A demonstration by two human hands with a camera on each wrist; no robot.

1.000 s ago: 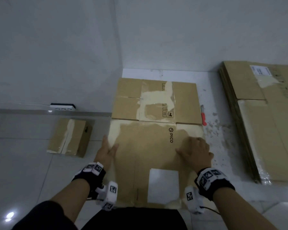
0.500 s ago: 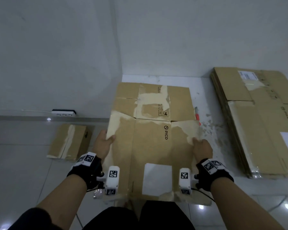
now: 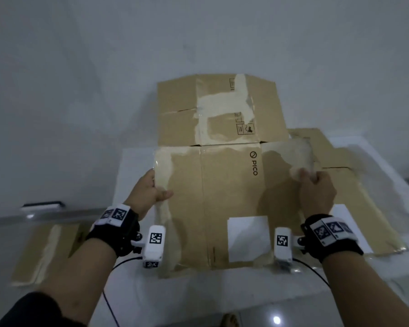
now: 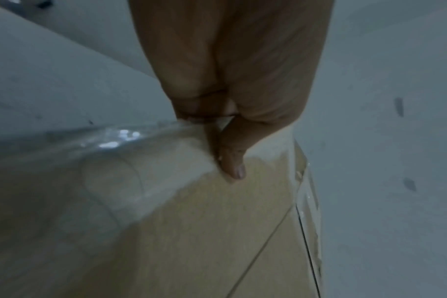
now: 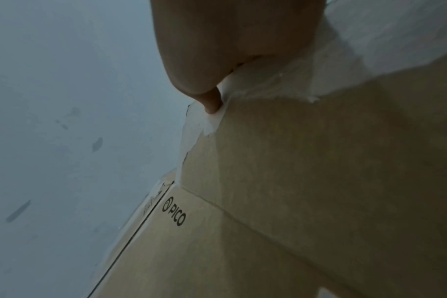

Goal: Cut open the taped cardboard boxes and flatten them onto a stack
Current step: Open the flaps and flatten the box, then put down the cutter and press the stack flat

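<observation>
head above, wrists close — shared cardboard point(image 3: 222, 197)

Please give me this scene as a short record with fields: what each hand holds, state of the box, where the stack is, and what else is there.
left hand: grips the left edge of the flattened box
right hand: grips its right edge
flattened box: open, flat, lifted, old tape on it, "PICO" print
stack of flat boxes: behind the right hand, partly hidden by the held box
still-taped box: on the floor, left
power strip: by the wall, left
</observation>
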